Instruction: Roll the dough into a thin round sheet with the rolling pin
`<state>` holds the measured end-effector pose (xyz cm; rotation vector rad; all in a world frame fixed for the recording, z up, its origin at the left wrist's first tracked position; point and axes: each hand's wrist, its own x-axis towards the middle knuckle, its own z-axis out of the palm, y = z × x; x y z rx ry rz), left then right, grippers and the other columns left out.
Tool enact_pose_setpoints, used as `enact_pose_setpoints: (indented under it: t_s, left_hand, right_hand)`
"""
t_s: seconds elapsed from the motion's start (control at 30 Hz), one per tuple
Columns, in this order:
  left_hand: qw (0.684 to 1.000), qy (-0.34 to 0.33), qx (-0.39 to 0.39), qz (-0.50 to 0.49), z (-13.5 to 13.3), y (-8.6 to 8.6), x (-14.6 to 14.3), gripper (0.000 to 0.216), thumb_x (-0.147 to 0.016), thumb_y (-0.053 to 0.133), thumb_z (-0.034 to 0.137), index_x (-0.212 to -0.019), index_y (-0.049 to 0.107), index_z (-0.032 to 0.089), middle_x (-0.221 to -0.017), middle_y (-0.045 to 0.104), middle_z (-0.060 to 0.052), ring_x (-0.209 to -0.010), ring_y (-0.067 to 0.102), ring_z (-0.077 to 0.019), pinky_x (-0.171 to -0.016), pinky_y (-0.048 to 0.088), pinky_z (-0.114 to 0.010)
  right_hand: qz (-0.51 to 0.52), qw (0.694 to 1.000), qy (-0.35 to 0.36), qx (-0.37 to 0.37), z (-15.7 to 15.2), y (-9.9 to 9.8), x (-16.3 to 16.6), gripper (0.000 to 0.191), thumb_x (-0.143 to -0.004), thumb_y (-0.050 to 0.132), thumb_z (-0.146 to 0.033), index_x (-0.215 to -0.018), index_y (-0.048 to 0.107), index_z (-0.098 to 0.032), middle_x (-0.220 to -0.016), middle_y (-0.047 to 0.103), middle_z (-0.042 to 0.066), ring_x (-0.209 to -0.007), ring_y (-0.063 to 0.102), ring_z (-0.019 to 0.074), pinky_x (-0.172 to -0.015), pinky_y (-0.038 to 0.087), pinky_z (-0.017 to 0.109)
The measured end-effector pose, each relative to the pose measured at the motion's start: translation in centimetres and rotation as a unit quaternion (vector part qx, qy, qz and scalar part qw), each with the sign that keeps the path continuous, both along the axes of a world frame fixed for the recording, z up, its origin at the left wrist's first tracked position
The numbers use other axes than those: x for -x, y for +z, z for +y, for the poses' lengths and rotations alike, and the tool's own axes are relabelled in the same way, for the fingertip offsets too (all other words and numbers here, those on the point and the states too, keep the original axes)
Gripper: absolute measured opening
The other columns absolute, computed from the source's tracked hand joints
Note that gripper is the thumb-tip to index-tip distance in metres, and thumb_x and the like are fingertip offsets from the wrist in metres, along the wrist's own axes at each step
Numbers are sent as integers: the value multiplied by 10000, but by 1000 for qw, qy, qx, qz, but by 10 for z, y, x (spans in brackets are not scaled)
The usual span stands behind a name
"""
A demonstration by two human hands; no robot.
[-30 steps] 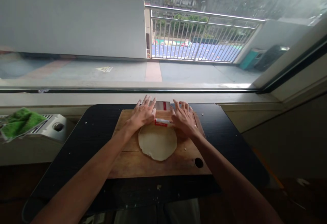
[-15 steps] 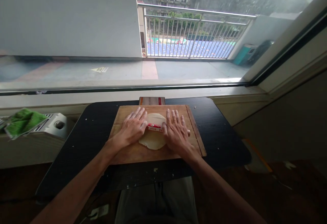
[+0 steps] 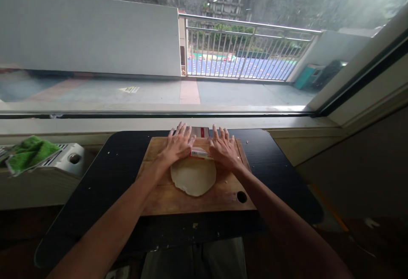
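A rolling pin [image 3: 199, 153] with a red and white label lies across the far part of a flat, round sheet of dough [image 3: 194, 178]. My left hand [image 3: 177, 144] rests palm down over the pin's left end, fingers stretched forward. Over its right end lies my right hand [image 3: 222, 146], also flat with fingers apart. Both hands have white flour on the fingertips and hide the pin's ends. Beneath the dough is a wooden cutting board [image 3: 159, 201] with a dark round hole near its front right corner.
The board sits on a black table [image 3: 105, 185] scattered with small crumbs. Behind the board is a flat box or device [image 3: 199, 131], partly covered by my fingers. A window sill [image 3: 95, 126] borders the far edge. At left, a green cloth [image 3: 32, 153] lies on a white unit [image 3: 72, 156].
Both hands have moved forward, away from me, with the rolling pin travelling from the middle of the dough to its far edge. More of the dough and the board's hole now show.
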<state>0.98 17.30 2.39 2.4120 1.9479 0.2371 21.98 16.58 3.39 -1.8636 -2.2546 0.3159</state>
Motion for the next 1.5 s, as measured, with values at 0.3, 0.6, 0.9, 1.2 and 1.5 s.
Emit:
enact_pose_setpoints:
  t_s: [0.3, 0.6, 0.9, 1.2, 1.5]
  left_hand:
    - [1000, -2, 7, 0, -27, -10, 5, 676, -1152, 301, 476, -1709, 491, 143, -1830, 381, -173, -1742, 280, -326, -1386, 301, -579]
    - [995, -11, 88, -35, -40, 16, 13, 688, -1086, 415, 563, -1615, 566, 152, -1716, 542, -237, -1600, 520, -383, -1259, 461, -565]
    - [954, -79, 140, -254, 22, 61, 34, 395, -906, 565, 559, -908, 744, 207, -992, 831, -108, -904, 743, -277, -815, 567, -366]
    - [935, -165, 225, -219, 11, 37, 3, 405, -807, 737, 513, -1086, 739, 219, -1180, 806, -104, -1039, 746, -277, -876, 581, -347]
    - [924, -241, 272, -120, 18, 42, -19, 468, -740, 868, 517, -1059, 678, 232, -1171, 763, -65, -1021, 705, -274, -877, 563, -342]
  right_hand:
    - [-38, 995, 25, -89, -46, -9, 4, 716, -1140, 407, -356, -1824, 274, -195, -1854, 341, 163, -1759, 171, 363, -1396, 118, 684]
    - [2, 987, 117, -113, -81, -11, -7, 506, -1134, 588, -399, -1612, 606, -233, -1815, 417, 172, -1735, 254, 346, -1397, 199, 655]
    - [1, 974, 201, -101, -78, 21, -52, 254, -1040, 748, -242, -1292, 728, -266, -1407, 755, 122, -1417, 623, 316, -1301, 361, 616]
    - [35, 997, 21, -70, -71, 49, -118, 283, -1080, 654, -306, -1359, 702, -289, -1193, 831, 70, -1040, 771, 295, -841, 509, 359]
    - [145, 987, 33, -62, -71, 38, -106, 336, -1035, 661, -344, -1367, 698, -307, -1186, 827, 44, -1019, 767, 272, -811, 515, 330]
